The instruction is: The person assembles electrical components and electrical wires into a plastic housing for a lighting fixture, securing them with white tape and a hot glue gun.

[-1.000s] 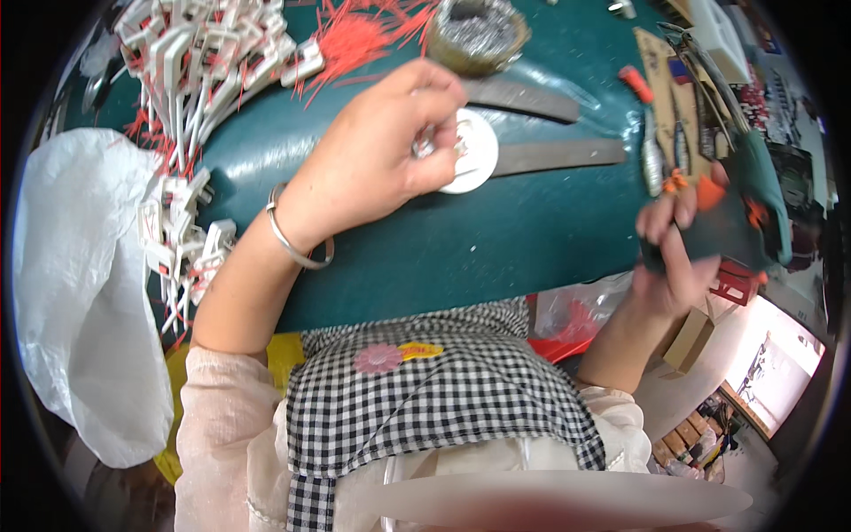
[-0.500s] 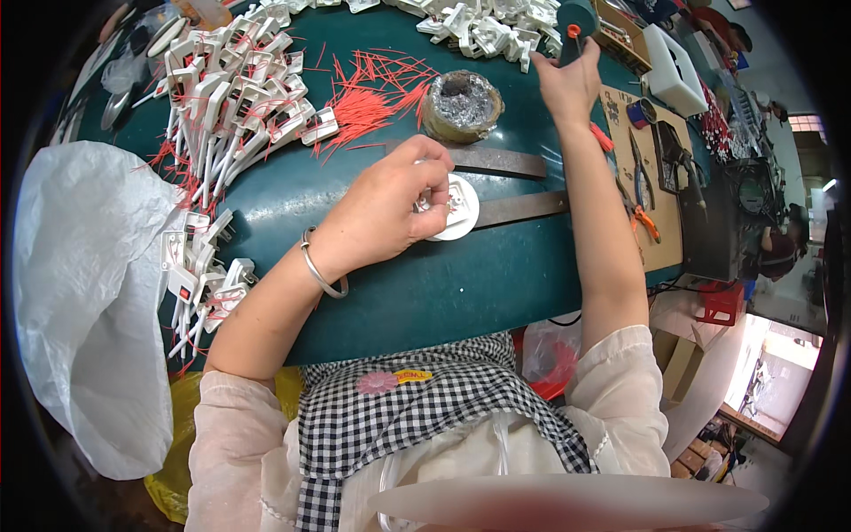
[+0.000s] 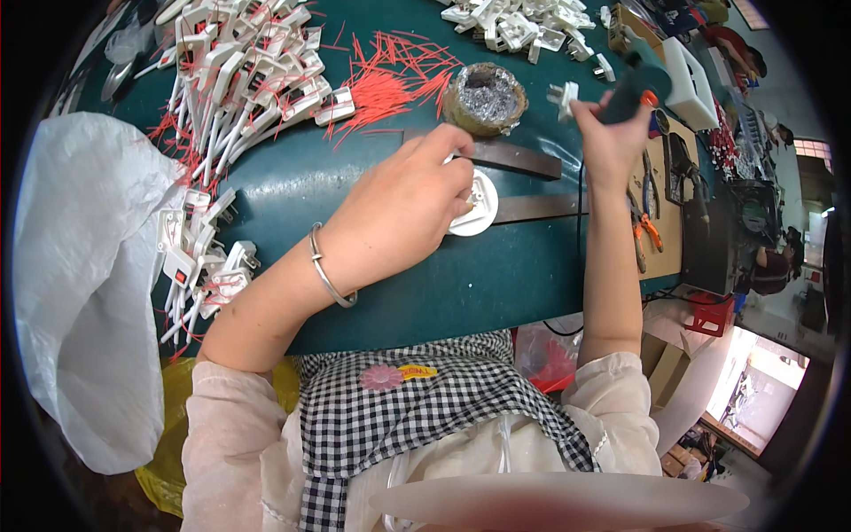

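Observation:
My left hand (image 3: pixel 403 199) is closed, its thumb and fingertips gripping at a white round plastic piece (image 3: pixel 483 206) on the green table. The fingers hide part of that piece and whatever small parts lie under them. My right hand (image 3: pixel 612 146) is wrapped round a dark green hand tool (image 3: pixel 640 87) with an orange part, blurred by motion. A white plug part with pins (image 3: pixel 565 99) shows right at the right fingertips; whether they pinch it, I cannot tell. Below that hand hangs a dark cable (image 3: pixel 581 208).
Metal bars (image 3: pixel 536 208) lie beside the round piece. Behind stands a crusted pot (image 3: pixel 461 113) with silvery contents, near loose red wires (image 3: pixel 381 97). White plug pieces with wires (image 3: pixel 257 80) are heaped left, more white parts (image 3: pixel 523 22) at the back. Orange-handled pliers (image 3: pixel 651 232) lie right.
My right hand has come back from the far pile toward me and rightward with the green tool, a white plug part now at its fingertips. My left hand stays at the round piece.

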Tool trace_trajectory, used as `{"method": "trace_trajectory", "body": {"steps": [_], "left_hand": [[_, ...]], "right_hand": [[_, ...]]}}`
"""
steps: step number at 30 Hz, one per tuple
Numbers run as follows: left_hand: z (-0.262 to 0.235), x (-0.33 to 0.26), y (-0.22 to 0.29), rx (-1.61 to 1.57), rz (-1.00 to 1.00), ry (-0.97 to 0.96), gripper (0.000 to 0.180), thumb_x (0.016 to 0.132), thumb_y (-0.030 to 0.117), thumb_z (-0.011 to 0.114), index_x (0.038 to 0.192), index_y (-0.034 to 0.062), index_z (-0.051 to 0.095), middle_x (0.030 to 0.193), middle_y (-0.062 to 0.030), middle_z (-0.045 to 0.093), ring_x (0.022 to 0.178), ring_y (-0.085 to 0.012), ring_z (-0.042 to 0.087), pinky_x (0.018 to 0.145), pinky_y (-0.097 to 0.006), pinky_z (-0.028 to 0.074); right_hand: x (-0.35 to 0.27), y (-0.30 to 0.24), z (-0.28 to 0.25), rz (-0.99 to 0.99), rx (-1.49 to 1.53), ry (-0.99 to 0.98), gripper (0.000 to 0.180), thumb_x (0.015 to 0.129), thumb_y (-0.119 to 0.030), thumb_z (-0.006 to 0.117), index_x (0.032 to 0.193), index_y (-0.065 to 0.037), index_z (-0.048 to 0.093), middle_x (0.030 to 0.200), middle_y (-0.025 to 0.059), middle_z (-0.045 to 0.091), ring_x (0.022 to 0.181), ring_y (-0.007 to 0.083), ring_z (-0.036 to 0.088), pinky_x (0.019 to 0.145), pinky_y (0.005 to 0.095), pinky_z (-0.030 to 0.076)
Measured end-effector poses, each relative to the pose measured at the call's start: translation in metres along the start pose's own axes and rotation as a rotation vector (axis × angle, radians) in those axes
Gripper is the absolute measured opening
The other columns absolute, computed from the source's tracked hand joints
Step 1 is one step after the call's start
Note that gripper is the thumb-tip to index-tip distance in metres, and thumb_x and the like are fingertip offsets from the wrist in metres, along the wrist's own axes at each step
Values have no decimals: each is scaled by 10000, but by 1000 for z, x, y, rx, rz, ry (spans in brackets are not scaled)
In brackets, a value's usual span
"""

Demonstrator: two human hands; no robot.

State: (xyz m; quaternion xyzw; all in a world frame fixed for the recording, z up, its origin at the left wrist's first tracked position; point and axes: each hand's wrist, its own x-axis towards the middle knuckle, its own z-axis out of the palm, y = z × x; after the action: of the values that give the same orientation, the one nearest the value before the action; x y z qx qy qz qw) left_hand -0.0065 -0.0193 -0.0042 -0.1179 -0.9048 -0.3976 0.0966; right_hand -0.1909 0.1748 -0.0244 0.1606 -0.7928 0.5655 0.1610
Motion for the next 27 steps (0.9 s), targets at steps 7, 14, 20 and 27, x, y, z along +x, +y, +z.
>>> {"method": "trace_trajectory", "body": {"steps": [7, 14, 20, 27], "left_hand": [[-2, 0, 27, 216, 187, 259, 128, 751, 73, 594, 835, -6, 539, 1078, -107, 526, 955, -277, 540, 729, -357, 495], [-78, -48, 52, 275, 29, 78, 101, 726, -53, 592, 783, -5, 525, 1133, -149, 559, 782, -271, 592, 672, -328, 493], [-151, -118, 23, 532, -228, -9, 154, 726, -89, 573, 819, -1, 489, 1133, -140, 556, 797, -295, 591, 667, -346, 480], [-142, -139, -20, 502, -444, 94, 101, 785, -54, 566, 834, -3, 495, 1193, -110, 548, 897, -271, 584, 762, -333, 489]], "right_hand": [[-79, -60, -26, 64, 316, -190, 627, 663, 173, 683, 1230, 11, 469, 905, 41, 505, 761, 118, 568, 659, 223, 495], [-116, -70, -22, 146, 193, -326, 474, 690, 138, 685, 1110, 19, 499, 896, 34, 559, 704, 70, 560, 626, 188, 456], [-111, -78, 7, 139, 319, -476, 445, 695, 79, 727, 1050, -28, 482, 784, 9, 581, 663, 43, 544, 576, 178, 435], [-94, -66, 4, -16, 155, -511, 498, 700, 40, 747, 1120, -6, 484, 920, 61, 629, 803, 107, 612, 693, 233, 501]]}}
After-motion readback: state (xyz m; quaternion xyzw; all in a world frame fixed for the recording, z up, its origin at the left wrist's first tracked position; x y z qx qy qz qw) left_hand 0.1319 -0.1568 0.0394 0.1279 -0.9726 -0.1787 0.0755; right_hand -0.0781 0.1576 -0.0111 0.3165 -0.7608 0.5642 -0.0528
